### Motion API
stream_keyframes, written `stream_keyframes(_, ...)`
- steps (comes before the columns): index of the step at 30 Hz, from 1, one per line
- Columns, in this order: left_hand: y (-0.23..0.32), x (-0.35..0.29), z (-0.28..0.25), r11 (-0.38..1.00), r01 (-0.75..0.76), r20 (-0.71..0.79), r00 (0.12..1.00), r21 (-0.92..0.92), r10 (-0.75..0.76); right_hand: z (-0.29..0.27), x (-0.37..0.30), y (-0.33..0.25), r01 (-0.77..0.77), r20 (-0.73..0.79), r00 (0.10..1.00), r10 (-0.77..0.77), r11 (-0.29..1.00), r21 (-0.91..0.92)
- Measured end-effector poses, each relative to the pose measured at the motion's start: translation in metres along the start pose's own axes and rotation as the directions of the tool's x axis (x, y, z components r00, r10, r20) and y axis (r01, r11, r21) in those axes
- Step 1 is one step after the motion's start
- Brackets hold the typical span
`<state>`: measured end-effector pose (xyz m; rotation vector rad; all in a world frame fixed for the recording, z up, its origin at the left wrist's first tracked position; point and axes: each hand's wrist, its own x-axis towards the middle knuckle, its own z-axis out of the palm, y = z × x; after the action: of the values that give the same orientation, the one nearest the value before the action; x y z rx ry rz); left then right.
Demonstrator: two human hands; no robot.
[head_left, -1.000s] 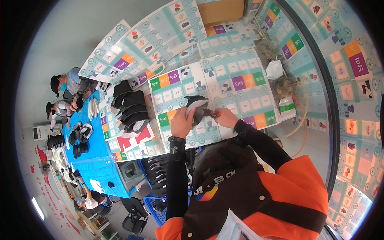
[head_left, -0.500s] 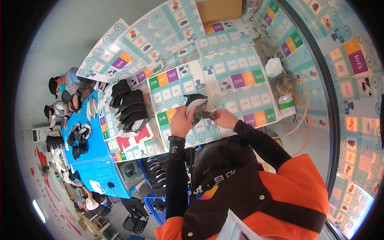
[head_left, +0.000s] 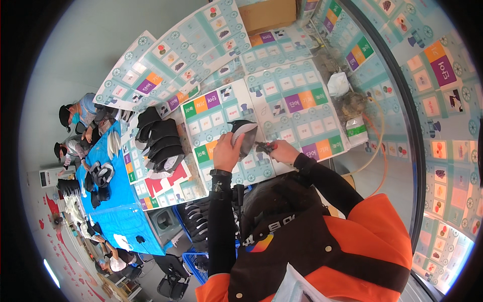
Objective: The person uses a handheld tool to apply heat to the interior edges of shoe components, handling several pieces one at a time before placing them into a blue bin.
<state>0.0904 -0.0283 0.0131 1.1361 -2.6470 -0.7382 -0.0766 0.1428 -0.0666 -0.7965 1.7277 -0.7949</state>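
My left hand (head_left: 226,154) is closed on a black and grey shoe upper (head_left: 247,137), its thumb over the grey inner side and the dark tip pointing away from me. The piece is held just above the paper-covered bench. To its right, my right hand (head_left: 286,152) is wrapped round a small dark hand tool (head_left: 263,147), whose exact kind is too small to make out. The tool's working end points left toward the upper, with a small gap between them. On the bench left of my hands lies a stack of black shoe uppers (head_left: 163,137).
Below the bench edge, blue crates (head_left: 195,264) and rows of dark pieces stand by my left forearm. A blue-covered table (head_left: 113,214) runs along the left, with co-workers (head_left: 80,118) beyond it. A cardboard box (head_left: 266,16) and a white bag (head_left: 338,84) are at the back.
My right hand and the tool have drawn slightly back from the upper, opening a gap. My left hand still holds the upper, turned a little. The view has shifted slightly.
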Motion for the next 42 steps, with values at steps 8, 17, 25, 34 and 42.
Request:
stream_keyframes(8, 0.006, 0.014, 0.008, 1.000, -0.007, -0.017, 1.000, 0.009, 0.008, 0.001, -0.011, -0.020, 0.151, -0.171, 0.969, -0.180, 0.974, -0.168)
stream_keyframes(17, 0.014, 0.020, 0.008, 1.000, -0.018, 0.005, 1.000, 0.015, 0.018, 0.000, -0.009, -0.009, 0.114, -0.305, 0.936, -0.173, 0.973, -0.203)
stream_keyframes(25, 0.016, 0.022, 0.009, 1.000, -0.027, 0.000, 1.000, -0.001, 0.027, -0.005, -0.007, 0.000, 0.080, -0.348, 0.925, -0.155, 0.972, -0.222)
stream_keyframes(34, -0.039, -0.025, -0.014, 0.975, -0.044, -0.119, 0.990, 0.217, 0.072, 0.013, 0.025, 0.055, 0.179, 0.040, 0.984, -0.175, 0.953, -0.246)
stream_keyframes(42, -0.140, -0.115, -0.219, 0.976, -0.102, -0.601, 0.798, -0.194, -0.036, -0.084, 0.039, 0.148, -0.081, -0.453, 0.856, -0.250, 0.799, -0.596)
